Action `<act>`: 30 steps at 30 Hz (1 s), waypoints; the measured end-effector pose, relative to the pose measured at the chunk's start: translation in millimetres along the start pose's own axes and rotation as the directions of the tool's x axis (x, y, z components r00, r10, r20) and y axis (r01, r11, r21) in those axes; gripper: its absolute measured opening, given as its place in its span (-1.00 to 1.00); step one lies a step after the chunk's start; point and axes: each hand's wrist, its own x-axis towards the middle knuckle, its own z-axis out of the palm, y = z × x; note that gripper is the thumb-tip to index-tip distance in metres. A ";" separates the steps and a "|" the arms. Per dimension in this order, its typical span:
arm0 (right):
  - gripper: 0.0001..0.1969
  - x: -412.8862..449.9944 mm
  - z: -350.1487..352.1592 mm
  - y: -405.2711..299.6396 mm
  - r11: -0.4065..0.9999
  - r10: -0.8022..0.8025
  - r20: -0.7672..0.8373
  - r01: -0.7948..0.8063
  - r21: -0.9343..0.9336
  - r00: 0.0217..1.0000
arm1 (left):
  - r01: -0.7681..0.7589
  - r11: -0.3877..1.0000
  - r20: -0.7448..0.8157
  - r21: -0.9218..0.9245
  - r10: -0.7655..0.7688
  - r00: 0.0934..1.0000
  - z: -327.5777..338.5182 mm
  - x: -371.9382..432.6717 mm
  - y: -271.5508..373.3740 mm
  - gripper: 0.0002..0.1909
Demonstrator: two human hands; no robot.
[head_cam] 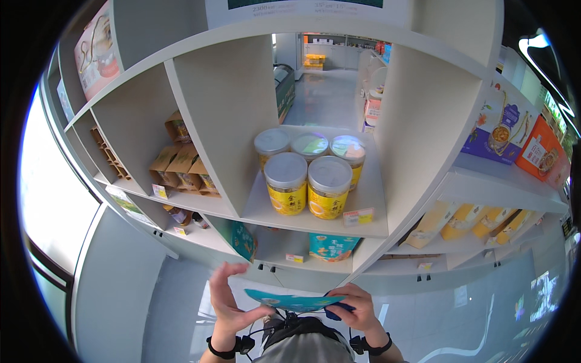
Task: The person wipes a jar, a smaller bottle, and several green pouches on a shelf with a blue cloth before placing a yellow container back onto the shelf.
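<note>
My right hand (pixel 356 306) grips the right end of a teal pouch (pixel 295 301), seen nearly edge-on in front of my waist. A dark blue cloth (pixel 339 311) is bunched under the same fingers. My left hand (pixel 227 297) is beside the pouch's left end, fingers raised and spread from the thumb, with nothing in it. Its thumb tip lies close to the pouch; whether they touch I cannot tell. Ahead, on the low shelf, stand another teal pouch (pixel 333 246) with printed writing and a teal pouch turned sideways (pixel 243 240) near the left divider.
Several clear jars with yellow labels (pixel 288 195) stand on the shelf (pixel 272 217) above, behind a price tag (pixel 358 217). Brown carton packs (pixel 181 170) fill the left compartment. Yellow bags (pixel 458 220) and gift boxes (pixel 497 125) occupy the right-hand shelves. Cabinet doors (pixel 299 276) are below.
</note>
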 end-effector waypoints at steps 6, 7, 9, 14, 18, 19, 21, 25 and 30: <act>-0.75 -2.2 9.9 -19.5 0.930 0.213 -0.288 -0.104 0.352 0.934 | 0.533 0.785 0.466 -0.316 -0.361 0.808 21.3 -61.1 -22.8 -0.57; -0.70 1.0 7.2 -24.1 0.935 0.269 -0.297 -0.174 0.310 0.916 | 0.533 0.786 0.458 -0.311 -0.368 0.809 22.8 -63.9 -21.2 -0.57; -0.65 4.1 5.3 -29.3 0.940 0.317 -0.440 -0.215 0.265 0.840 | 0.633 0.702 0.381 -0.325 -0.516 0.767 25.9 -57.2 -8.5 -0.79; -0.52 12.8 25.2 -54.7 0.994 -0.100 -0.430 0.073 -0.079 0.897 | 0.627 0.727 0.401 -0.278 -0.506 0.764 40.7 -55.1 2.9 -0.74; -0.57 33.7 59.6 -67.3 0.889 -0.145 -0.089 0.090 -0.449 0.985 | 0.473 0.859 0.272 -0.195 -0.416 0.868 44.5 -52.7 18.9 -0.69; -0.57 21.9 57.4 -64.3 0.891 -0.171 0.040 0.171 -0.419 0.985 | 0.494 0.816 0.237 -0.300 -0.438 0.867 41.2 -60.8 14.6 -0.68; -0.61 0.4 55.9 -53.1 0.867 -0.258 0.069 0.263 -0.424 0.964 | 0.368 0.893 0.120 -0.258 -0.349 0.929 35.5 -61.6 8.7 -0.66; -0.63 38.1 42.1 -52.4 0.886 -0.205 -0.064 0.158 -0.436 0.977 | 0.510 0.852 0.416 -0.119 -0.424 0.805 30.2 -65.2 24.2 -0.66; -0.63 54.2 62.3 -76.6 0.903 -0.231 0.152 0.270 -0.334 0.961 | 0.584 0.812 0.419 -0.028 -0.521 0.744 28.3 -84.9 5.9 -0.60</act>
